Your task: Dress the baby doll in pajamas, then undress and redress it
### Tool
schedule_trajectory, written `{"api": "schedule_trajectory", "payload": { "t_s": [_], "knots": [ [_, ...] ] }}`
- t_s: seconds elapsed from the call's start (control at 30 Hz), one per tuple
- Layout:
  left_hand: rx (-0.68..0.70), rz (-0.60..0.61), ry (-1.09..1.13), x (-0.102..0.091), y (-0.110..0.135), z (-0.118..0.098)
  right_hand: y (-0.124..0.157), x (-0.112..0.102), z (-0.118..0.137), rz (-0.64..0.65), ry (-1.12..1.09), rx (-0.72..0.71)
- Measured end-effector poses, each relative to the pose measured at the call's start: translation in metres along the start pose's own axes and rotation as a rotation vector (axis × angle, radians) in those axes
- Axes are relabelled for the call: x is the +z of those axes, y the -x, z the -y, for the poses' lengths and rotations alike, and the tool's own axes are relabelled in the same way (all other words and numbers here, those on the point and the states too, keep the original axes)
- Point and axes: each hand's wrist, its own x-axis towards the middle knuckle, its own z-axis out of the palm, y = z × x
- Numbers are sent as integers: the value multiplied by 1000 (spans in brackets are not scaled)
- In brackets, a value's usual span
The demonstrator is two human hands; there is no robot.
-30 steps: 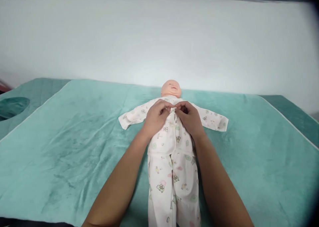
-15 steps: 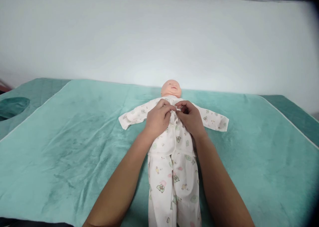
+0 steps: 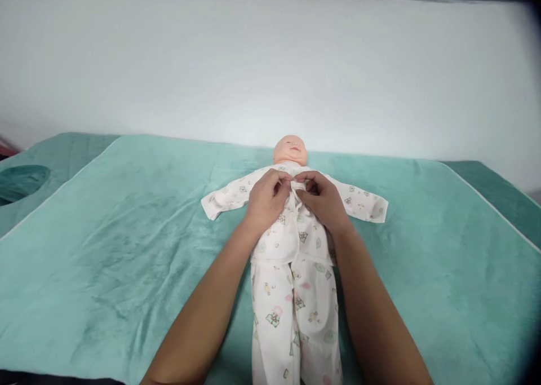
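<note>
A baby doll (image 3: pixel 291 148) lies on its back with its head away from me and its arms spread. It wears a white baby shirt (image 3: pixel 276 244) printed with small animals, and matching trousers (image 3: pixel 274 317). At the upper chest, my left hand (image 3: pixel 268 199) pinches the shirt's front with thumb and forefinger. Opposite it, my right hand (image 3: pixel 323 196) is closed on the same part, fingertips almost meeting the left ones. Between the hands shows a narrow white strip (image 3: pixel 296 198), which looks like a cloth tie. My fingers partly hide it.
Under the doll spreads a wrinkled green sheet (image 3: pixel 127 249) with white piping near both sides. A dark green oval opening (image 3: pixel 23 183) shows at the far left. Behind the bed stands a pale wall (image 3: pixel 270 63).
Both hands have stayed at the chest. My fingertips have shifted slightly, the left ones back toward the left, and more of the white strip shows between them. The doll lies as before.
</note>
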Motion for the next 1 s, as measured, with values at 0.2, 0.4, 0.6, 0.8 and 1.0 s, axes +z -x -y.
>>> {"api": "schedule_trajectory", "payload": {
  "t_s": [0.2, 0.4, 0.6, 0.8, 1.0],
  "knots": [
    [-69, 72, 45, -3, -1, -2, -2, -2, -4, 4, -79, -16],
    [-115, 132, 178, -11, -1, -4, 0, 1, -3, -24, -1, -1],
    [-145, 151, 277, -12, -1, 0, 0, 2, -1, -37, 55, 7],
    [-240, 79, 482, -16, -3, 2, 7, -6, 14, 33, 135, 38],
    [-221, 494, 308, -52, 0, -11, 39, -15, 55, 61, 660, 36]
  ]
}}
